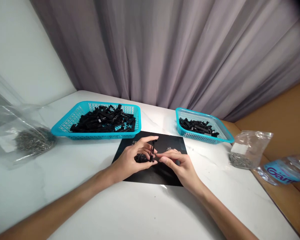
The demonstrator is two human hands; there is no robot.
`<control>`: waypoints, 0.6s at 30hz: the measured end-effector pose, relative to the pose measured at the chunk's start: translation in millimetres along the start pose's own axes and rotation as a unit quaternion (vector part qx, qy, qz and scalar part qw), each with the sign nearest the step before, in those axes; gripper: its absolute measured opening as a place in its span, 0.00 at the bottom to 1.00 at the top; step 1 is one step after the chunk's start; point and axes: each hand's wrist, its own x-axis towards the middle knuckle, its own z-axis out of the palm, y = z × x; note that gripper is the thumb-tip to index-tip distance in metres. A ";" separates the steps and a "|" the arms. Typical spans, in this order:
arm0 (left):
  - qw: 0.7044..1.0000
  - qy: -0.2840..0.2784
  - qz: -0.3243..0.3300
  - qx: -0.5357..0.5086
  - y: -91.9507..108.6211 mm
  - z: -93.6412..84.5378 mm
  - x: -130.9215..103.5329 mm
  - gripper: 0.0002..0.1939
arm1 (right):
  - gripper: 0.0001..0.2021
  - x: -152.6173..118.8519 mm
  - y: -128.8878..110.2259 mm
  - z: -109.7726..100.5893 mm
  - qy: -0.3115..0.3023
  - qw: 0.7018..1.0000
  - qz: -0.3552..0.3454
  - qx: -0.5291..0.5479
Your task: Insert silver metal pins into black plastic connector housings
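Observation:
Between the thumb and fingers of my left hand [131, 158] a slim black plastic part [152, 151] is held upright over a black mat [162, 175]. My right hand [176, 161] is closed in a pinch close to the part's right side. Whatever its fingertips hold, if anything, is too small to make out. Behind that hand lies a little heap of shiny metal pieces [169, 149] on the mat. Small dark pieces [140, 158] show partly behind my left fingers.
A large blue basket [100, 135] of black plastic parts stands at the back left, a smaller blue basket [202, 138] of them at the back right. Clear bags of metal pieces lie on the left [35, 140] and right [241, 160]. A plastic bottle [285, 170] lies far right.

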 end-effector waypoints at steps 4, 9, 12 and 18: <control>0.995 0.052 0.054 0.064 1.2 4.2 -7.4 0.38 | 0.14 0.5 -1.9 -2.0 -0.014 0.997 0.024 0.067; 0.989 0.050 0.088 0.112 7.1 6.5 -12.0 0.37 | 0.16 -1.8 -4.0 -1.0 -0.026 0.994 0.051 0.095; 0.990 0.056 0.067 0.114 11.9 8.3 -12.3 0.36 | 0.15 -2.5 -3.9 -0.1 -0.035 0.993 0.045 0.105; 0.991 0.059 0.055 0.110 12.5 15.2 -13.7 0.33 | 0.15 -2.5 -5.6 1.7 -0.046 0.994 0.034 0.094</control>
